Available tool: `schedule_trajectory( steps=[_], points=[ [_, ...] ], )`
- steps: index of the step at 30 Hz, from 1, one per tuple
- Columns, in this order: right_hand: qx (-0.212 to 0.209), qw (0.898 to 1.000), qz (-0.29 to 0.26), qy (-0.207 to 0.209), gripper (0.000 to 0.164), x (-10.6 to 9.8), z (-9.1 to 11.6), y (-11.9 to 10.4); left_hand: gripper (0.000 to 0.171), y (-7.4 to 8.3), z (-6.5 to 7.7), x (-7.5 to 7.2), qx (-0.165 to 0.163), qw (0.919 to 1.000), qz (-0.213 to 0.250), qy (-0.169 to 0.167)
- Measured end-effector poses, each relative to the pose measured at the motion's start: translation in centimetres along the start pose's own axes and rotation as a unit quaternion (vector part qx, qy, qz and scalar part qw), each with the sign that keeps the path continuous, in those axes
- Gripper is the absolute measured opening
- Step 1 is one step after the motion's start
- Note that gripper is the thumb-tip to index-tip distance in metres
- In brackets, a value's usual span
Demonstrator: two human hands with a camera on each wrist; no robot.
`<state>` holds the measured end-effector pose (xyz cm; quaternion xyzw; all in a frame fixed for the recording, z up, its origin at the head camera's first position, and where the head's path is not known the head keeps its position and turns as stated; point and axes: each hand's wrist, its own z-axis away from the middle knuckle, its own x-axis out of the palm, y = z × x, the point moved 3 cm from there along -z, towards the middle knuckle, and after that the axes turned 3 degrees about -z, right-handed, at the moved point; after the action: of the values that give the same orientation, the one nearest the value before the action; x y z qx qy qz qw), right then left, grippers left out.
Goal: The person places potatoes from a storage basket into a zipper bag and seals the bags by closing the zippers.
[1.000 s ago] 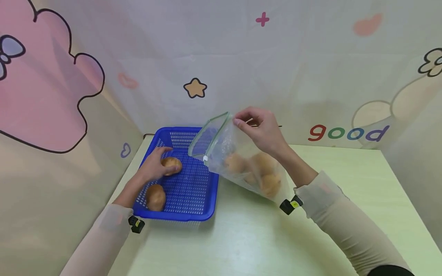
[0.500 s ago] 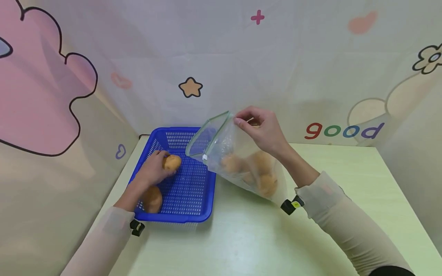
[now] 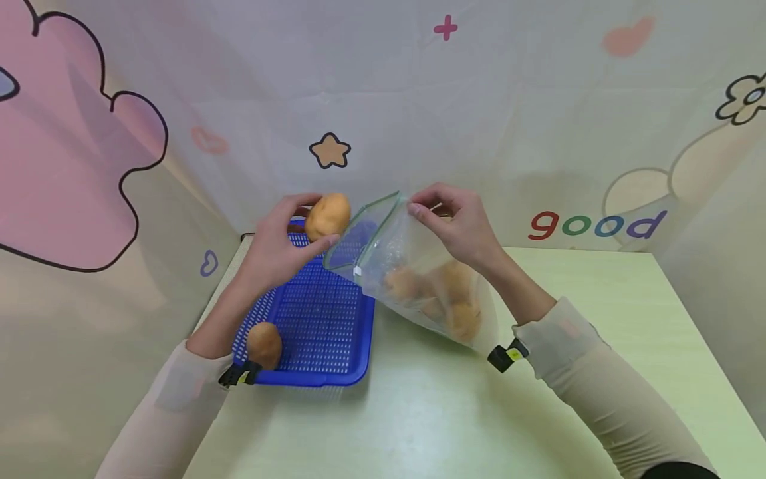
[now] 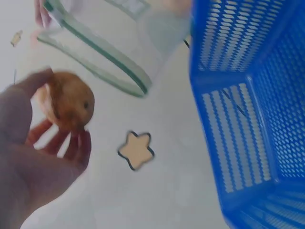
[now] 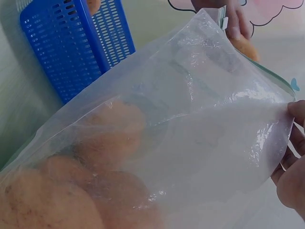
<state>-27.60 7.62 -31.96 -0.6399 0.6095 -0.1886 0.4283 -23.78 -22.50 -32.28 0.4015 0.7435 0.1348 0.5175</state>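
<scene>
A potato (image 3: 328,217) is gripped between the thumb and fingers of my left hand (image 3: 278,246), above the far end of the blue basket and just left of the bag's mouth. My right hand (image 3: 457,223) pinches the upper rim of a clear zip bag (image 3: 389,256), whose green-edged mouth gapes toward the left hand. Several potatoes (image 5: 114,133) lie at the bottom of the bag, blurred through the plastic. Another potato (image 3: 264,345) rests in the near left corner of the blue basket (image 3: 368,346). The left wrist view shows the held potato (image 4: 71,102) apart from the bag's rim.
The basket stands on a pale green table (image 3: 431,412), left of the bag. A printed cloth backdrop (image 3: 383,100) rises behind the table's far edge and along its left side. The bag leans over the basket's right rim.
My left hand has taken hold of a potato in the basket and lifted it up and right to the bag's mouth. The right hand keeps its pinch on the bag, nearly still.
</scene>
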Motion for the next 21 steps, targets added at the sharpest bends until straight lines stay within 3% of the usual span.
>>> schedule_trajectory(
  steps=[3, 8, 16, 21],
  points=[
    [0.004, 1.000, -0.001, 0.002, 0.010, 0.0, 0.0, 0.0, 0.069, 1.2, -0.2, 1.0, 0.020, 0.9985, 0.016, -0.049],
    [0.003, 1.000, -0.003, 0.002, 0.010, 0.1, 0.0, 0.0, 0.070, 1.4, -0.2, 2.7, -0.003, 0.9946, 0.029, -0.099],
    [0.004, 1.000, -0.002, 0.002, 0.010, 0.1, 0.0, -0.2, 0.070, 0.8, -0.2, 3.6, -0.038, 0.9885, 0.076, -0.125],
    [0.008, 1.000, 0.000, 0.000, 0.010, -0.2, 0.0, -0.2, 0.066, 0.6, -0.1, 3.6, -0.037, 0.9883, 0.080, -0.125]
  ],
)
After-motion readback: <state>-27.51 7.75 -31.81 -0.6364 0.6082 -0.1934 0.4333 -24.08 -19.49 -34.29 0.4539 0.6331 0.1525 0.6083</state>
